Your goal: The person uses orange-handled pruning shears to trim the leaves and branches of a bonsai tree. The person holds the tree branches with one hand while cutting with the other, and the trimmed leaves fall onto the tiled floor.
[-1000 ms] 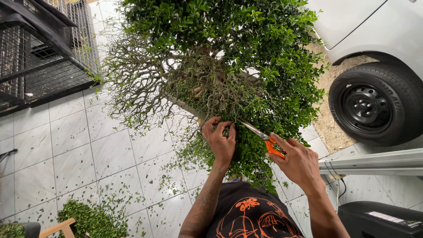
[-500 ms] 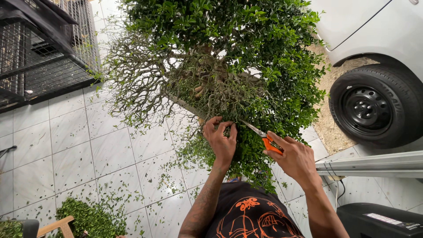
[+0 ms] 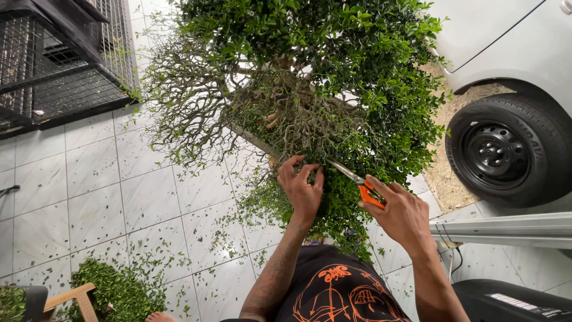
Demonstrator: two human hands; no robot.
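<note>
Head view: at the bush's [image 3: 310,77] near edge, the left hand [image 3: 302,189] pinches twigs while the right hand [image 3: 400,213] grips orange shears [image 3: 357,182], whose blades, pointed toward those fingers, could nick them.

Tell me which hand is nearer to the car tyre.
Right. The right hand, holding orange-handled scissors, is between the shrub and the tyre. The left hand is farther off, fingers in the shrub's twigs.
</note>
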